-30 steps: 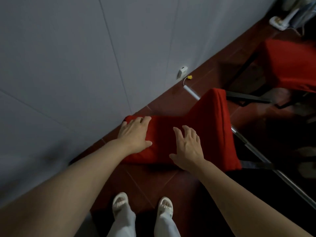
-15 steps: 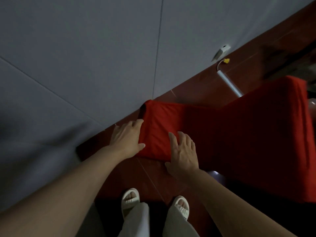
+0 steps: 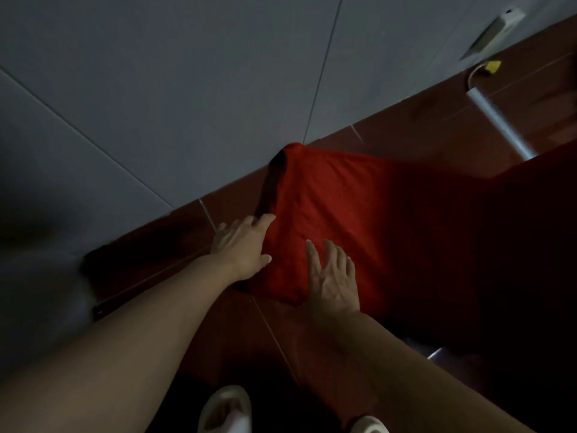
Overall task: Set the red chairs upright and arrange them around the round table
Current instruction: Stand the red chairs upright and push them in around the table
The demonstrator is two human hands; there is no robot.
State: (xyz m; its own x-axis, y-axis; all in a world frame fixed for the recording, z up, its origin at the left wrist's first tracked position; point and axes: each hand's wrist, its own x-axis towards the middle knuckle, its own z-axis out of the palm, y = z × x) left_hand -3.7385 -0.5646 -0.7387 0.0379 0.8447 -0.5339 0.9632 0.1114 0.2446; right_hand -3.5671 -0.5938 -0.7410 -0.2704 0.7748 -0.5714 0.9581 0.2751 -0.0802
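A red fabric-covered chair point(image 3: 390, 220) lies tipped over on the dark red tiled floor, its back end pointing at the grey wall. My left hand point(image 3: 242, 245) rests against the left edge of that end, with fingertips and thumb touching the fabric. Just to its right, my right hand point(image 3: 332, 278) lies flat on the red cover near the lower corner, fingers spread. The chair's right part is in deep shadow. No round table is in view.
A grey panelled wall point(image 3: 187, 89) runs close behind the chair. A white wall box point(image 3: 493, 31), a yellow plug point(image 3: 492, 66) and a pale tube point(image 3: 499, 123) lie at the upper right. A metal leg point(image 3: 437, 353) shows at the lower right. My slippered feet point(image 3: 226, 412) stand below.
The view has closed in on the chair and swung left, so the second red chair is out of frame. Both hands have slid toward the end of the chair's back.
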